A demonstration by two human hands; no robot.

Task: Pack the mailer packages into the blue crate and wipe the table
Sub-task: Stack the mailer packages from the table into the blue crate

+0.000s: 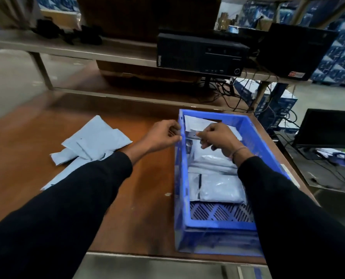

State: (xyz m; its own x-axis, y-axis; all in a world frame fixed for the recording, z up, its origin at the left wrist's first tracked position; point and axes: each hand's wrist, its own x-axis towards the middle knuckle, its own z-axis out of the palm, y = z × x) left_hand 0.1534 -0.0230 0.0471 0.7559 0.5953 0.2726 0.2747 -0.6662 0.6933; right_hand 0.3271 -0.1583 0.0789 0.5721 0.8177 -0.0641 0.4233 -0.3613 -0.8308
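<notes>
A blue crate point(216, 224) stands on the right part of the brown table point(143, 174). Inside it lie white mailer packages point(216, 188), one near the front and others behind it. My right hand point(218, 138) is over the crate's far half and pinches the edge of a mailer point(195, 122) standing at the back. My left hand point(163, 134) is at the crate's left rim with curled fingers; whether it holds that mailer's edge is unclear. A loose pile of pale mailers point(93, 141) lies on the table to the left, partly hidden by my left sleeve.
A shelf point(107, 53) runs behind the table and carries a black computer case point(199, 53) and a second black box point(296, 51). Cables hang at the back right. A lower side table point(328, 174) on the right holds a dark monitor point(326, 127). A small white scrap point(168, 194) lies by the crate.
</notes>
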